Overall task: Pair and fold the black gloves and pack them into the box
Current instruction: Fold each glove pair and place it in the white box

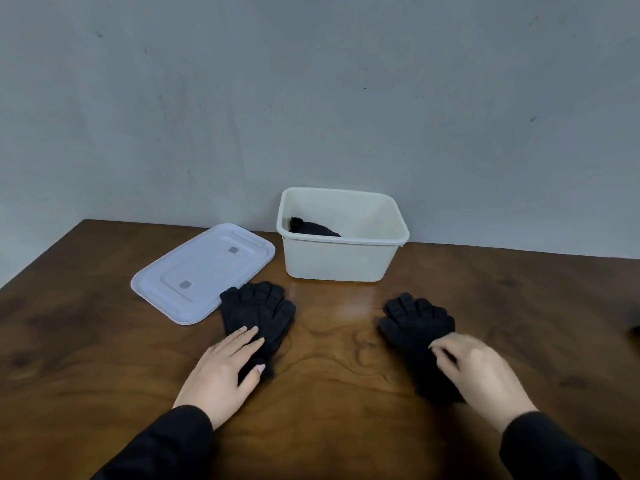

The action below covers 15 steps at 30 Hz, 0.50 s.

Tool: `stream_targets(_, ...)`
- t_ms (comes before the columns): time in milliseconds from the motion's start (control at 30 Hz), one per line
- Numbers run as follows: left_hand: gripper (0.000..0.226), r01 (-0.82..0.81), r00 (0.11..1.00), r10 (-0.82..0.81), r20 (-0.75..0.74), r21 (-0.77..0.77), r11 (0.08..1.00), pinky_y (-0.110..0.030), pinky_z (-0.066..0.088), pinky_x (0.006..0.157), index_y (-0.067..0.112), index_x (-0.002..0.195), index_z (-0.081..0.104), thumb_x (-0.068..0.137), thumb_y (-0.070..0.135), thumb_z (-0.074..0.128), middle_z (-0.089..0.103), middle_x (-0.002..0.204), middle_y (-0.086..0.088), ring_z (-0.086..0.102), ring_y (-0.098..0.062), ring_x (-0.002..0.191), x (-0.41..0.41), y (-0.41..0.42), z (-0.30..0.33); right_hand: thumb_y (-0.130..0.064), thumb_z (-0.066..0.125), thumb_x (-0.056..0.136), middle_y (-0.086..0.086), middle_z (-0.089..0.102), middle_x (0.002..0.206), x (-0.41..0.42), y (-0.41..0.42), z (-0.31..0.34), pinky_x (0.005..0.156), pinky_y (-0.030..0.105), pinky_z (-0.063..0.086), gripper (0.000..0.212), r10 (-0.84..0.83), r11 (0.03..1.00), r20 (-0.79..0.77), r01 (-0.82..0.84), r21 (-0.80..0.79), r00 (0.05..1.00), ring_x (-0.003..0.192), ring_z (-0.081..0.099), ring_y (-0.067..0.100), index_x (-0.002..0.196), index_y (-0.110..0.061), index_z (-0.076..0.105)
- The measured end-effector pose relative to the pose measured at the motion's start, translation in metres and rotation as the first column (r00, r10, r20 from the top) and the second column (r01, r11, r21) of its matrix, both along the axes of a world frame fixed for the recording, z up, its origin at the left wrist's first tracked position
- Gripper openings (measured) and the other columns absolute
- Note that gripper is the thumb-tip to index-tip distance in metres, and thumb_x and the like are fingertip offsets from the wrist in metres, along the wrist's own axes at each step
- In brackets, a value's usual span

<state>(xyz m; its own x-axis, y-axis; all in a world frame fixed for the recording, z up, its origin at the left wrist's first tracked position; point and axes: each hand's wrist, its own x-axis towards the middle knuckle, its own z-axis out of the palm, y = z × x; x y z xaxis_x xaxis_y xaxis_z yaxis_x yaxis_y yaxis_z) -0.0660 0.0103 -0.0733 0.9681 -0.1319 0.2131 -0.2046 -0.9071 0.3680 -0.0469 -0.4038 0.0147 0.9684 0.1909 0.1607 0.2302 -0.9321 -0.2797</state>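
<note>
Black gloves (258, 313) under flat left hand (225, 365) | right hand (474, 365) pinching glove (417, 323) | lid (204, 271) beside box (341, 258)

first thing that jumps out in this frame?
Two bare hands on black gloves on the wooden table: the left hand lies flat on the left glove pile, the right hand grips the cuff end of the right glove. Behind them stands the open cream box, something black already inside, its lid flat to the left.
</note>
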Motion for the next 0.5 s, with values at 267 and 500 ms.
stream_targets(267,0.054,0.027,0.997,-0.026,0.075,-0.007,1.0,-0.024,0.01,0.117,0.03,0.136,0.056,0.099,0.052,0.024,0.041,0.149,0.015,0.02,0.004,0.142,0.003,0.003,-0.004,-0.027,0.051,0.101,-0.01,0.072,0.09,0.025,0.069,0.1,0.067,0.032,0.056,0.016,-0.016,0.899,-0.214,0.108,0.425,0.977,0.067,0.072,0.007,0.094,-0.03,0.064)
stream_targets(500,0.049,0.048,0.995,-0.049,0.082,0.019,0.999,-0.023,0.012,0.116,0.03,0.134,0.059,0.099,0.047,0.028,0.042,0.148,0.015,0.025,0.001,0.141,0.005,0.007,-0.006,-0.029,0.05,0.101,-0.006,0.071,0.081,0.053,0.134,0.091,0.071,0.035,0.059,0.014,-0.075,0.858,0.004,0.063,0.51,0.997,0.075,0.068,0.007,0.094,-0.032,0.061)
